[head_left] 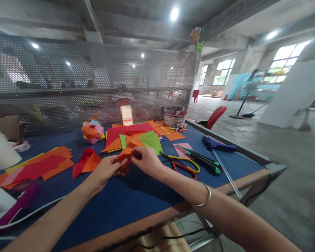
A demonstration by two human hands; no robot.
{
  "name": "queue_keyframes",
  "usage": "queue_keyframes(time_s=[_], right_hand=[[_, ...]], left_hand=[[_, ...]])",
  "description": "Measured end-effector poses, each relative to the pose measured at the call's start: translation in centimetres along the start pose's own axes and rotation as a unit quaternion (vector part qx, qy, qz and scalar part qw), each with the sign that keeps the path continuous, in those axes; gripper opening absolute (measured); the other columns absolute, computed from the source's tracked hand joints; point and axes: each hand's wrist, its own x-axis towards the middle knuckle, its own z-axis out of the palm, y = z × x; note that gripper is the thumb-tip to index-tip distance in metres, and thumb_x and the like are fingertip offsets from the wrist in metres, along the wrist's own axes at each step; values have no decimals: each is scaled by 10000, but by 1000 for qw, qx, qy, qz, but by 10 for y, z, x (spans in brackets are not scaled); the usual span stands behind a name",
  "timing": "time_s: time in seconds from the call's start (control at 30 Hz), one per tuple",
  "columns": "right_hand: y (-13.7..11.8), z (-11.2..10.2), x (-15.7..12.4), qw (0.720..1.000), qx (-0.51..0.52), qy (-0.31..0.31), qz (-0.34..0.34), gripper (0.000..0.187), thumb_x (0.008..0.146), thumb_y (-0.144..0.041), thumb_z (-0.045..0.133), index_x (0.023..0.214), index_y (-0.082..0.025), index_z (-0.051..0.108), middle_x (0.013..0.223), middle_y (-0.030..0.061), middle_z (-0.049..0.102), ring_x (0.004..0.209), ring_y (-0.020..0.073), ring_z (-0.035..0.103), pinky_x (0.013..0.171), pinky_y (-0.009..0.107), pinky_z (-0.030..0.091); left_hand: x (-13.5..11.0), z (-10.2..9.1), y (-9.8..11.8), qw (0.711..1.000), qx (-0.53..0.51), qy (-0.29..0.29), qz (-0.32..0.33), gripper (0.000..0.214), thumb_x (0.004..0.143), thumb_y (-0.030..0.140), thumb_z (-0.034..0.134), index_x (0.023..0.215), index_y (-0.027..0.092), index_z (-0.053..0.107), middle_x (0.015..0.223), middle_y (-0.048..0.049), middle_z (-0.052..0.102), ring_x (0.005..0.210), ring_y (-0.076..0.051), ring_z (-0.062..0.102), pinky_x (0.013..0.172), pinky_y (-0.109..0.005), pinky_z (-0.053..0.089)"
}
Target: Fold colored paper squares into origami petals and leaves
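Observation:
Between both hands is a piece of folded orange paper (126,154), held just above the blue table top (107,213). My left hand (112,166) pinches its left side. On its right edge, the fingers of my right hand (147,159) are closed, and a silver bangle (208,196) circles that wrist. Behind the hands lie green paper (150,140) and a stack of red paper (120,135). A folded red and orange paper piece (90,161) rests left of my left hand. Scissors with red and yellow handles (185,164) lie beside my right wrist.
At right are green-and-black cutters (204,161) and a blue glue gun (217,144) with a clear stick. A paper ball (92,132), a woven basket (174,117), coloured sheets (49,162), a thread cone (1,150) and a purple tape dispenser (23,197) stand around. A perforated metal screen (94,77) rises behind.

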Motion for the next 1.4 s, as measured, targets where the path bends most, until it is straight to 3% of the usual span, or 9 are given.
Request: queue_keyframes(time_s=[1.0,1.4], right_hand=[[-2,1,0,1000,23,8,-8,235,1003,-367,651,1100,-153,668,1036,37,698,858,163,690,772,350,598],[-1,0,1,999,44,11,10,231,1007,-373,643,1091,-159,671,1036,37,699,849,158,685,768,343,594]], left_hand=[[4,-9,-8,999,-34,5,-15,369,949,415,636,1213,160,602,1177,-72,650,1001,-172,657,860,-382,584],[1,-6,-7,999,-31,3,26,358,949,408,638,1205,160,605,1166,-67,653,992,-169,659,856,-379,585]])
